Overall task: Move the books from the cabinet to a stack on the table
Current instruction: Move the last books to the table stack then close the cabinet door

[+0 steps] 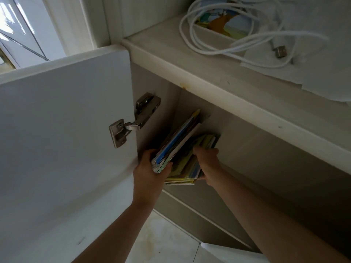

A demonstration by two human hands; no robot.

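Observation:
A bundle of thin colourful books point(182, 145) sits inside the open cabinet point(247, 149), under the white top. My left hand point(150, 168) grips the near left corner of the upper, tilted books, thumb over their edge. My right hand point(207, 160) holds the right side of the lower books, fingers curled over their top. The upper books lean up toward the cabinet's back wall. The lower part of the bundle is partly hidden by both hands.
The white cabinet door point(62, 139) stands open at the left, with a metal hinge point(133, 120). On the cabinet top point(171, 54) lie a coiled white cable point(237, 40), a picture book point(222, 21) and white paper point(313, 76). Pale floor tiles point(167, 242) show below.

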